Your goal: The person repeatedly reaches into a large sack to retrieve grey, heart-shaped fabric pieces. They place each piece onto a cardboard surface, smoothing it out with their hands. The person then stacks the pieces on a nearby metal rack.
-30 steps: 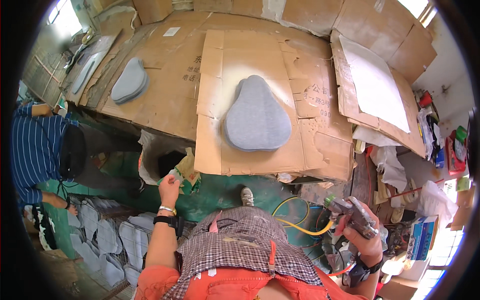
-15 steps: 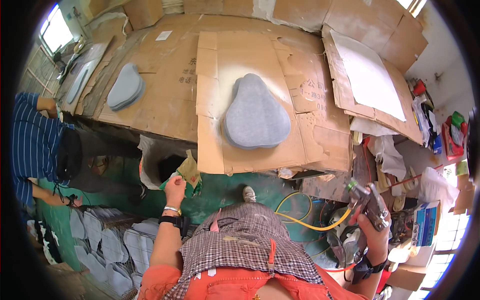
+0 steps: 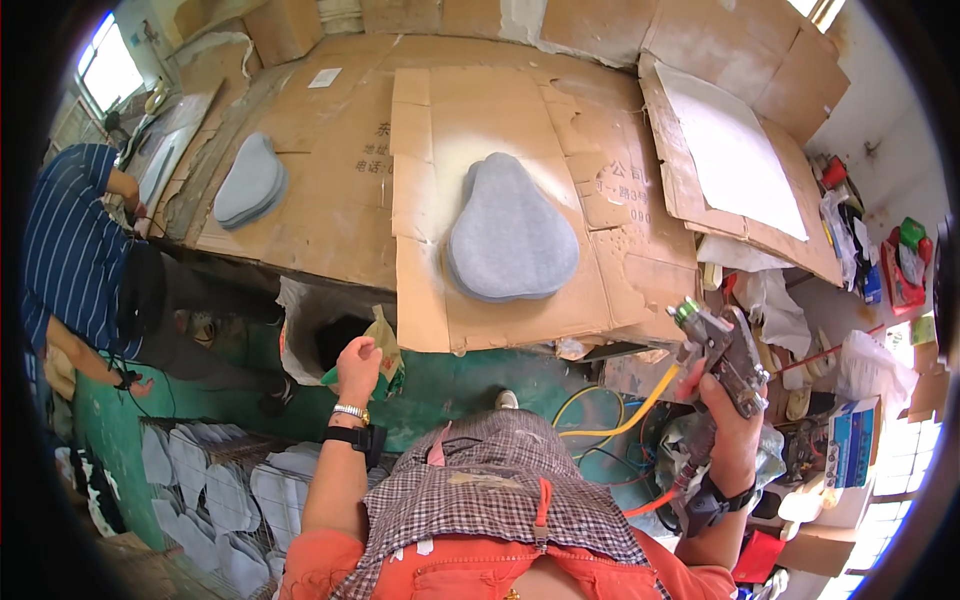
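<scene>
My right hand (image 3: 730,418) grips a metal spray gun (image 3: 728,355), with a yellow hose (image 3: 640,415) running to it. The gun is right of the table's near edge, raised off it. My left hand (image 3: 358,368) hangs in front of the table edge with its fingers curled; nothing shows in it. Beside it is an open sack (image 3: 308,330) with a dark inside. A stack of grey pear-shaped pads (image 3: 513,230) lies on a cardboard sheet (image 3: 425,300), whose surface is whitened around the stack. The pads are apart from both hands.
A second grey pad stack (image 3: 250,180) lies farther left on the cardboard-covered table. A person in a striped shirt (image 3: 80,240) bends there. A wire rack (image 3: 215,490) of grey pads stands at lower left. White paper (image 3: 735,150) covers a tilted board at right.
My right hand has raised the spray gun toward the table and slightly left. My left hand has risen a little. The person at left has shifted.
</scene>
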`<state>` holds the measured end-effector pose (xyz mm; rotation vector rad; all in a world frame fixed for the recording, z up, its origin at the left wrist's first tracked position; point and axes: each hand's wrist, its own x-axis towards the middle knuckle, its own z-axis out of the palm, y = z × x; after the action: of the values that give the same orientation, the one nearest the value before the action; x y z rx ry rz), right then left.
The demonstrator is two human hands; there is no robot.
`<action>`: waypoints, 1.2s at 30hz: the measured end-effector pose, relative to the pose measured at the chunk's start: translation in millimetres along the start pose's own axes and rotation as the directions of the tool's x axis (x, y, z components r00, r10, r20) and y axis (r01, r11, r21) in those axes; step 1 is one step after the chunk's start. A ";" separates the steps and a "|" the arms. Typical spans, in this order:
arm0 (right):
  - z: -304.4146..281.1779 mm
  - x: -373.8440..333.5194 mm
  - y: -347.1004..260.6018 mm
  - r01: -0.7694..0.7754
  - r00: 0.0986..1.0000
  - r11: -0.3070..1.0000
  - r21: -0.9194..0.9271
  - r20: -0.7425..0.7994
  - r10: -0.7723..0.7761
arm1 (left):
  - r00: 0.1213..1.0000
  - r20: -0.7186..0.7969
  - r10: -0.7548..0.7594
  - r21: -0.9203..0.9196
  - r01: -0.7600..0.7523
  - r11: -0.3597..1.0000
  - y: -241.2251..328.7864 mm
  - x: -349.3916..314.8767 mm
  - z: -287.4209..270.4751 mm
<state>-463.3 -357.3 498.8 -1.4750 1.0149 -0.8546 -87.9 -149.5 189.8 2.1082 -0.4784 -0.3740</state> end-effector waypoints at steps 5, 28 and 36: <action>-31.9 0.5 -1.3 -0.034 0.982 0.999 -0.022 0.188 0.037 | 0.992 0.005 0.123 0.034 -0.124 0.992 38.7 15.8 16.8; -95.6 63.3 20.1 -0.072 0.850 0.995 -0.072 0.517 0.099 | 0.996 0.006 0.087 0.472 -0.079 0.878 111.5 91.2 182.0; -125.9 60.9 31.3 -0.115 0.943 0.993 -0.027 0.311 0.117 | 0.996 0.062 -0.066 0.477 0.029 0.879 122.4 94.2 186.6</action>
<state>-560.4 -461.7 484.4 -1.4853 0.8578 -0.5124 -110.2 -390.7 184.5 2.5950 -0.6127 -0.3962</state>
